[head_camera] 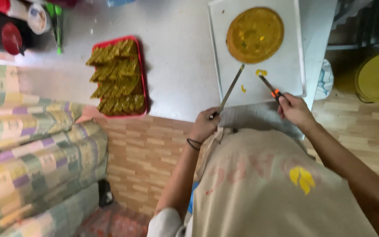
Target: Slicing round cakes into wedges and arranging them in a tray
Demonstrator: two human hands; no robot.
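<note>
The left hand (204, 125) is clamped around the handle of a long metal ruler (230, 91), which slants up and away from it onto a white cutting board (286, 72). A dark band sits on that wrist. The right hand (294, 109) is closed on a slim craft knife with an orange slider (270, 88); its tip points toward a few small yellow scraps (261, 72) lying on the board between the two tools. Just beyond the scraps rests a round, flat mustard-yellow disc (255, 34), touching neither tool.

The board lies at the right end of a pale grey table (176, 66). Well apart to the left on the same table sits a red tray (142, 74) filled with rows of olive-yellow pointed pieces (117, 77). At the far left corner stand red-capped containers (12, 37). A patchwork-patterned sofa (31, 153) sits beside the table on the left, over a wood-look floor (145, 153).
</note>
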